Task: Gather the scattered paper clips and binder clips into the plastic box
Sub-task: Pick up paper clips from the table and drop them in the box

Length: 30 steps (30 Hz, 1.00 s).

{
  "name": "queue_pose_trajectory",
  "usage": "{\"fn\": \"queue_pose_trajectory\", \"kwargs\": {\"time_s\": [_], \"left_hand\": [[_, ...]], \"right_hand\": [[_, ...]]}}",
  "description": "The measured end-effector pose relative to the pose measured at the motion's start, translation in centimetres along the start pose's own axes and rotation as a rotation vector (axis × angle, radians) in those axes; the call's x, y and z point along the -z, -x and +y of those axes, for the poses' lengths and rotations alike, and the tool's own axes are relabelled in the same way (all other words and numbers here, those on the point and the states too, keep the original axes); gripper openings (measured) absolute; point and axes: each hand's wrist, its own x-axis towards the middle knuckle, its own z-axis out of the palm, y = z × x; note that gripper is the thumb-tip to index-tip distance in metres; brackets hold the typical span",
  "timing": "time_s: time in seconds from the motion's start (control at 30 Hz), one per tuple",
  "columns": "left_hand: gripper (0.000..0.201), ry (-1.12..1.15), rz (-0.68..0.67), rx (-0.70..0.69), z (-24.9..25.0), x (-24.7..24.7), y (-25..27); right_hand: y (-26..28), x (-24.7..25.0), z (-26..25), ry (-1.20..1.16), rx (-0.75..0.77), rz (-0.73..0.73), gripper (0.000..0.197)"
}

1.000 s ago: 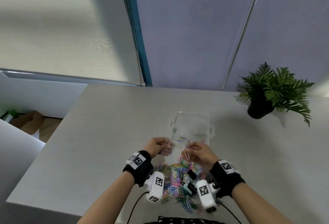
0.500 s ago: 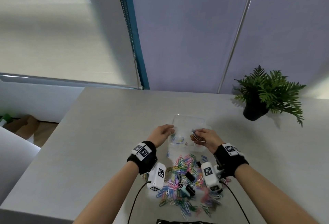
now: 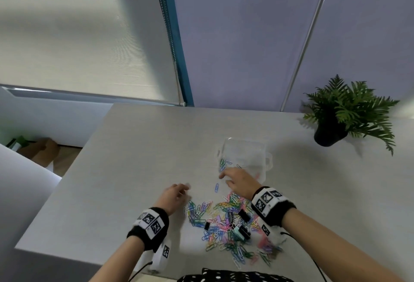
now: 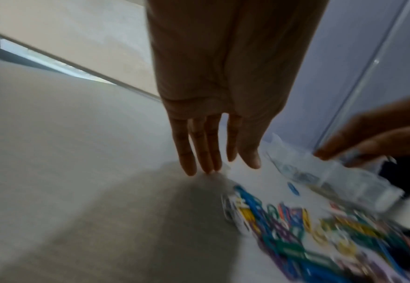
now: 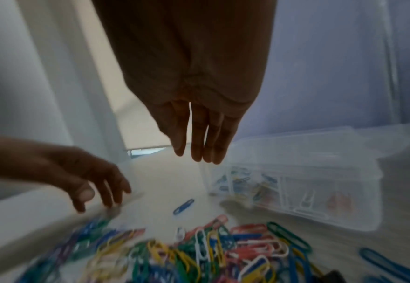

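A clear plastic box (image 3: 266,158) (image 5: 344,172) stands on the grey table with some coloured paper clips (image 3: 223,163) in its left end. A heap of coloured paper clips (image 3: 221,219) (image 5: 211,249) with several black binder clips (image 3: 243,215) lies near the table's front. One blue paper clip (image 3: 216,187) (image 5: 183,206) lies alone between heap and box. My left hand (image 3: 177,193) (image 4: 213,166) hovers empty, fingers straight, left of the heap. My right hand (image 3: 233,180) (image 5: 199,155) is empty with straight fingers, just in front of the box.
A potted fern (image 3: 345,113) stands at the table's back right. The table's left edge (image 3: 67,183) drops to the floor, where a brown object (image 3: 44,152) lies. A wall and window blind rise behind the table.
Both hands have pulled back from over the box toward the heap and now hold nothing; the left hand moved left and down. More clips lie in the box.
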Motion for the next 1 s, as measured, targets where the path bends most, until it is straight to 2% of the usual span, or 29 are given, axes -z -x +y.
{"fn": "queue_pose_trajectory", "kwargs": {"time_s": [0.1,0.2,0.27,0.33,0.43,0.57,0.67,0.83,0.97,1.0], "left_hand": [[0.05,-0.099,0.008,0.05,0.9,-1.6,0.8],[0.068,-0.172,0.024,0.075,2.1,-3.0,1.0],[0.072,-0.233,0.025,0.051,2.7,-3.5,0.9],[0.069,-0.267,0.021,0.025,3.0,-4.0,0.9],[0.048,-0.178,0.027,0.016,3.2,-4.1,0.8],[0.028,-0.148,-0.004,-0.003,3.6,-3.6,0.7],[0.02,-0.065,-0.002,0.02,3.4,-3.2,0.3],[0.034,0.206,-0.01,0.114,2.9,-2.4,-0.1],[0.036,0.418,0.001,0.164,2.2,-2.1,-0.2],[0.034,0.466,0.003,0.169,2.1,-2.0,-0.3]], "right_hand": [[-0.2,-1.9,-0.7,0.178,0.038,-0.163,0.036],[-0.6,-3.9,-1.7,0.364,0.049,-0.219,0.055],[-0.8,-5.4,-2.3,0.428,0.013,-0.248,0.062],[-0.8,-6.7,-2.5,0.471,0.022,-0.234,0.062],[-0.2,-7.6,-2.5,0.477,0.102,-0.161,0.05],[0.5,-7.8,-2.4,0.452,0.206,-0.084,0.031],[0.5,-7.7,-2.1,0.387,0.211,-0.073,0.029],[0.1,-6.9,-1.4,0.229,0.093,-0.122,0.01],[-0.1,-6.6,-1.0,-0.05,-0.045,-0.011,0.005],[-0.1,-6.6,-0.8,-0.154,-0.074,0.007,0.011]]}}
